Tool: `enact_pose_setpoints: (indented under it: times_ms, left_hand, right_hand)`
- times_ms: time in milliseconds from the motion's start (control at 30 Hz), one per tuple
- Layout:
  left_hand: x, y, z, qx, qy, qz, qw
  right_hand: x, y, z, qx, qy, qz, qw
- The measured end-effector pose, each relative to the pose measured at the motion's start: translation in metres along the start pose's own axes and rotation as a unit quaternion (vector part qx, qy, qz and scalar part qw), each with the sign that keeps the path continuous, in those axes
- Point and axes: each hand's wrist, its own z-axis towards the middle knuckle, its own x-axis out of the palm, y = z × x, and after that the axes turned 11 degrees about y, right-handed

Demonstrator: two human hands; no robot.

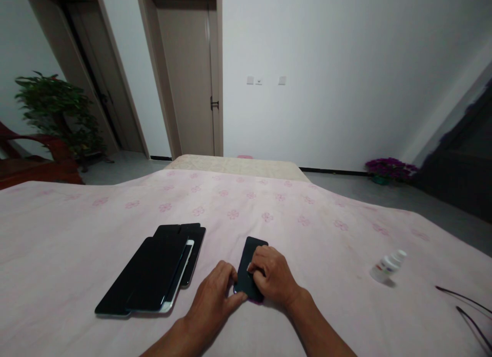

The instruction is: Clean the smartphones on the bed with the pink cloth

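Note:
A dark phone (245, 262) lies flat on the pink flowered cloth in front of me. My left hand (218, 290) rests at its lower left, thumb on the near edge and fingers along the left side, gripping it. Over the phone's right part, my right hand (273, 275) is closed, its fingertips pinching a small pale thing against the screen; most of that thing is hidden. To the left, several black-screened phones and tablets (154, 270) lie in an overlapping pile, one with a white edge.
A white bottle (386, 267) stands on the cloth (326, 316) at the right. Dark cables (467, 298) lie at the right edge. Beyond the cloth are a potted plant (57, 105), a wooden chair (42, 159), doors and purple flowers (390, 167).

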Motion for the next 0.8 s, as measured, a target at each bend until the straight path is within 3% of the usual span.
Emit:
enact_pose_setpoints:
  times_ms: [133, 400, 633, 800]
  left_hand:
    - [0.002, 0.003, 0.001, -0.005, 0.000, -0.010, 1.000]
    - [0.003, 0.004, 0.001, 0.011, -0.003, -0.008, 1.000]
    - [0.000, 0.002, 0.002, 0.023, 0.016, 0.017, 0.999]
    - [-0.001, -0.001, 0.002, 0.022, 0.022, 0.013, 0.999]
  right_hand:
    - [0.002, 0.004, 0.001, 0.015, -0.003, -0.013, 1.000]
    - [0.007, 0.014, 0.001, -0.061, 0.055, 0.022, 0.996]
    - [0.001, 0.006, 0.001, 0.022, -0.009, -0.007, 1.000]
    - [0.005, 0.010, 0.001, -0.001, 0.012, 0.004, 1.000]
